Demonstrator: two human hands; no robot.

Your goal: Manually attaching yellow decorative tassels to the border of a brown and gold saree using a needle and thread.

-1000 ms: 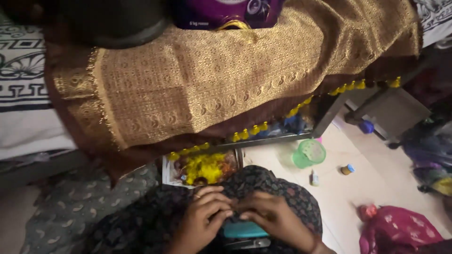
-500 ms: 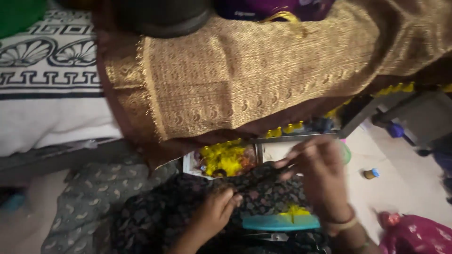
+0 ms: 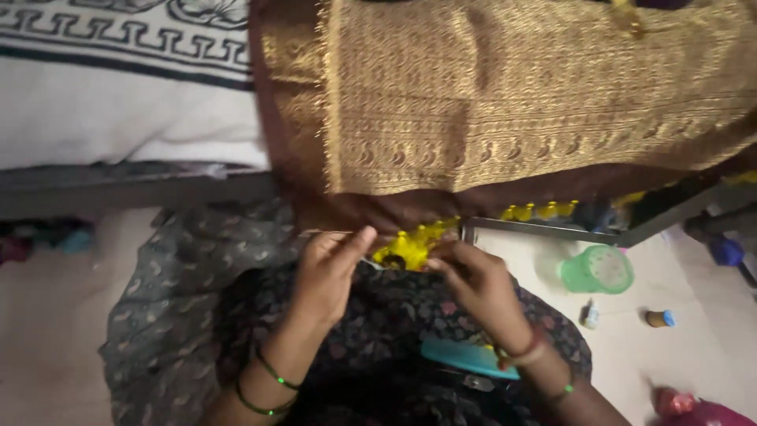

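My left hand (image 3: 330, 268) is raised over my lap with thumb and fingers pinched on a thin needle or thread (image 3: 315, 233) that points left. My right hand (image 3: 481, 288) is close beside it, fingers curled at a cluster of yellow tassels (image 3: 410, 248) on the edge of the brown and gold sari (image 3: 505, 102). The sari hangs down from the bed in front of me. A teal flat box (image 3: 465, 356) rests on my dark floral lap under my right wrist.
A bed with a black-and-white patterned sheet (image 3: 118, 71) stands at the upper left. On the floor to the right are a green plastic cup (image 3: 597, 270), two small bottles (image 3: 658, 318), a metal frame (image 3: 568, 231) and a pink cloth (image 3: 702, 406).
Both hands rose from the teal box on my lap to the sari's tasselled edge. The view swung left, and the tray of yellow pieces is now hidden behind my hands.
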